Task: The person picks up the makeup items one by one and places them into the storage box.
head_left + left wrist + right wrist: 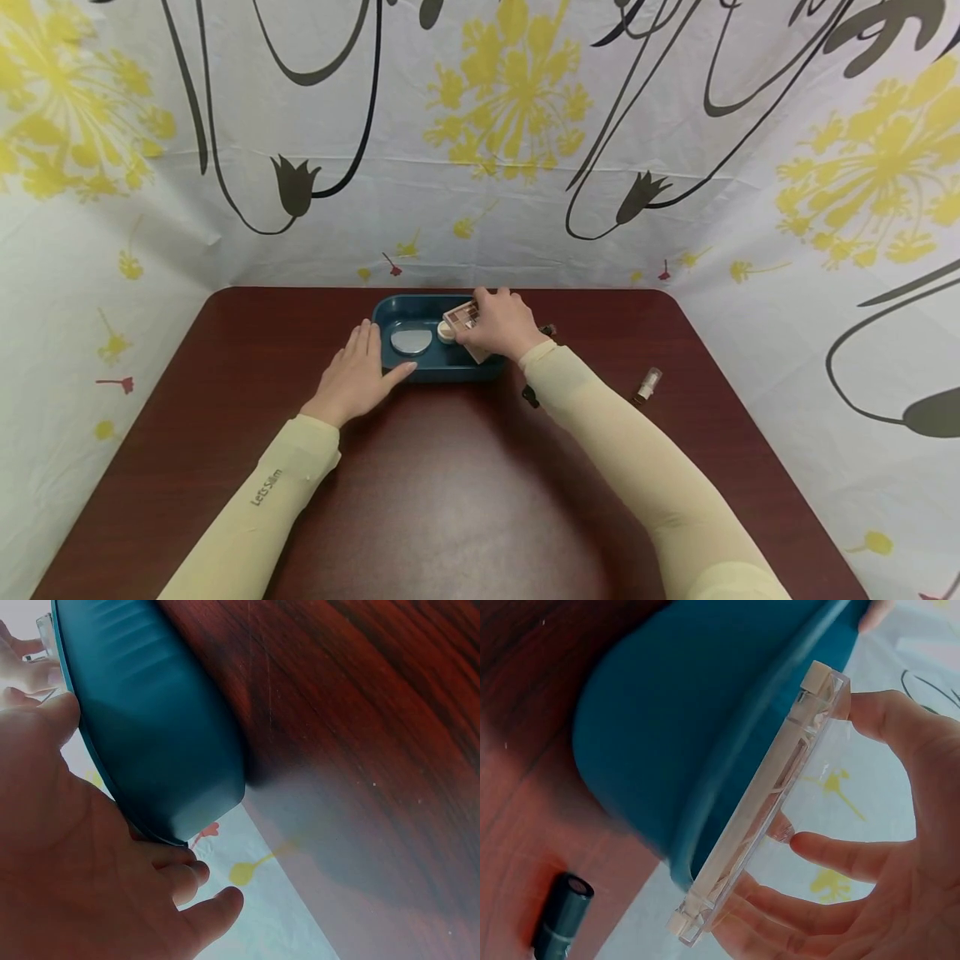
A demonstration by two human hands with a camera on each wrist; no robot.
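Observation:
The right hand [504,325] holds a clear-lidded makeup palette [463,317] tilted over the right part of a blue tray [450,374]. In the right wrist view the palette [750,810] is seen edge-on between the thumb and fingers of the right hand [885,855], beside the tray's wall [660,720]. The left hand [352,375] lies at the tray's left end, fingers straight, thumb at the front rim. In the left wrist view the left hand [97,862] touches the rim of the tray [157,720].
A silvery half-round item [411,341] and a small round cream item [446,332] lie in the tray. To the right, a small clear-capped tube [648,385] lies on the dark red table [450,500]; a dark item [530,396] is near the right wrist. Patterned cloth [465,208] hangs behind.

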